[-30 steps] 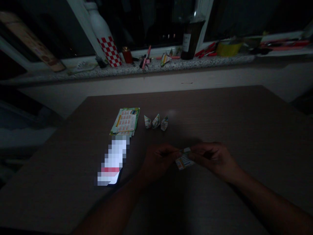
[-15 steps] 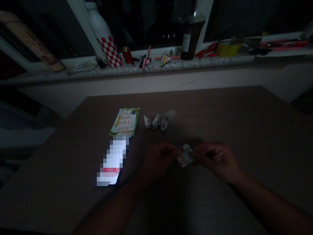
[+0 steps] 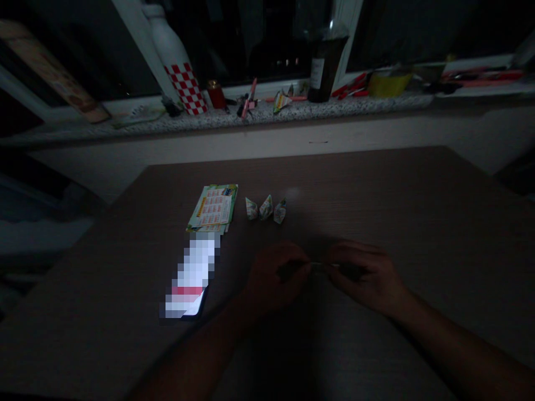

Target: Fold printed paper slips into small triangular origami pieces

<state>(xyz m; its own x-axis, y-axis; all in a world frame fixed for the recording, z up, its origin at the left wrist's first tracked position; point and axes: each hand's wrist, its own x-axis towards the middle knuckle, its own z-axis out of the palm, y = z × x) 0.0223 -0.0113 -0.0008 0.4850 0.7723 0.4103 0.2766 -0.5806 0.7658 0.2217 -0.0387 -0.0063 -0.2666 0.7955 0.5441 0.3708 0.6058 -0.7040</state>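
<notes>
The room is dim. My left hand (image 3: 273, 275) and my right hand (image 3: 363, 275) meet low over the brown table (image 3: 376, 189), fingers pinched on a small printed paper piece (image 3: 318, 267) that shows only as a thin edge between them. Three folded paper shapes (image 3: 266, 209) stand in a row just beyond my hands. A stack of printed calendar cards (image 3: 213, 207) lies to their left. A lit phone (image 3: 190, 277) lies on the table left of my left hand.
A stone windowsill (image 3: 292, 114) runs along the back with a checkered white bottle (image 3: 178, 61), a dark bottle (image 3: 324, 61), a small red can (image 3: 216, 93), pens and a yellow tape roll (image 3: 387, 83).
The paper piece, earlier held up with its printed face showing, has been turned or pressed flat between my fingers and is nearly hidden. Both hands dropped slightly toward the table.
</notes>
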